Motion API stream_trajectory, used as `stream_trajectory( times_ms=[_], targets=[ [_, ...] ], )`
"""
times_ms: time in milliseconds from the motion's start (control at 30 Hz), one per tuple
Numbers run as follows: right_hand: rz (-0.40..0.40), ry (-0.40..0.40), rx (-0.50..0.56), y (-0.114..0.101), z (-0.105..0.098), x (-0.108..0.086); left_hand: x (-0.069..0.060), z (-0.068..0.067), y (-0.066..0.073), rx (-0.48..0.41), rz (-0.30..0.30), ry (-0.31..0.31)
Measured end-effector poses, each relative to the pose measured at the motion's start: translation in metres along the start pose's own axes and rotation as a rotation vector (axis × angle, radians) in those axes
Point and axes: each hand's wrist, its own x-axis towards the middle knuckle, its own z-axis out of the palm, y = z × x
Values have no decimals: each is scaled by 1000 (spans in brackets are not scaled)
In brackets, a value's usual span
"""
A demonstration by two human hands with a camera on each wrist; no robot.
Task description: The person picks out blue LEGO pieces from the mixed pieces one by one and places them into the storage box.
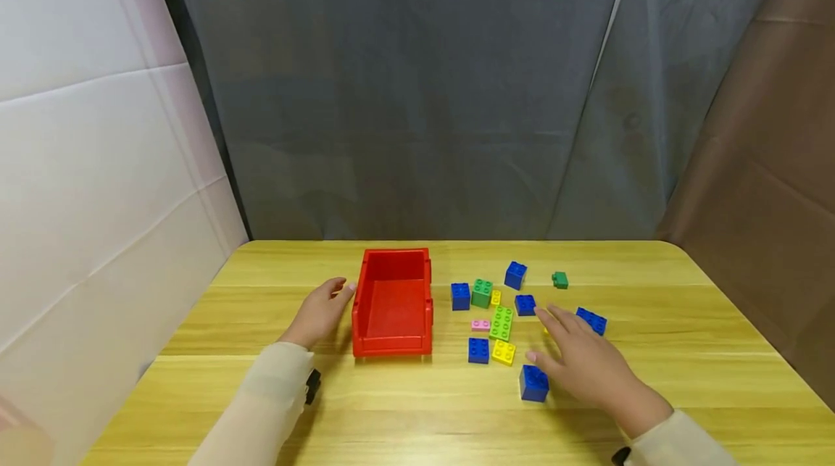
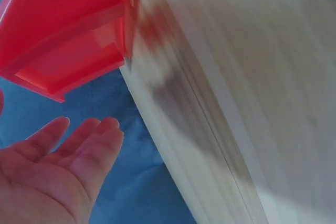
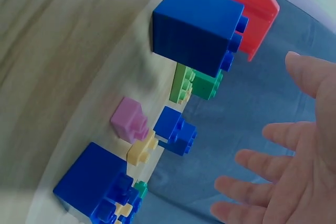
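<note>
A red plastic bin (image 1: 394,306) stands on the wooden table. My left hand (image 1: 321,312) is beside its left wall, fingers relaxed and holding nothing; whether the thumb touches the wall I cannot tell. In the left wrist view, the palm faces up below the bin (image 2: 68,30). To the right of the bin lie scattered toy building bricks. My right hand (image 1: 583,361) hovers over them with spread fingers and an empty palm. Nearest to it are a blue brick (image 1: 533,384) by the thumb, another blue brick (image 1: 525,305) by the fingertips, and a long blue brick (image 1: 592,320) behind, partly covered.
Between bin and right hand sit a lime brick (image 1: 501,323), a pink brick (image 1: 480,325), a yellow brick (image 1: 504,352) and a green brick (image 1: 482,293). A small dark green brick (image 1: 560,280) lies farther back. A grey curtain (image 1: 404,96) hangs behind the table.
</note>
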Motion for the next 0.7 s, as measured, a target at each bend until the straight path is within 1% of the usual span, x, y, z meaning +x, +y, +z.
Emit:
stream_trajectory(
  times_ms=[267,367,700],
  targets=[
    [-7,0,-7,-4,3,-6,3,3,6,-32,-11,2],
    [-9,-6,-16,-4,4,-7,4,4,7,-61,-18,-1],
    [-6,4,-24,-5,6,-13,9,8,4,-164,-56,-30]
  ],
)
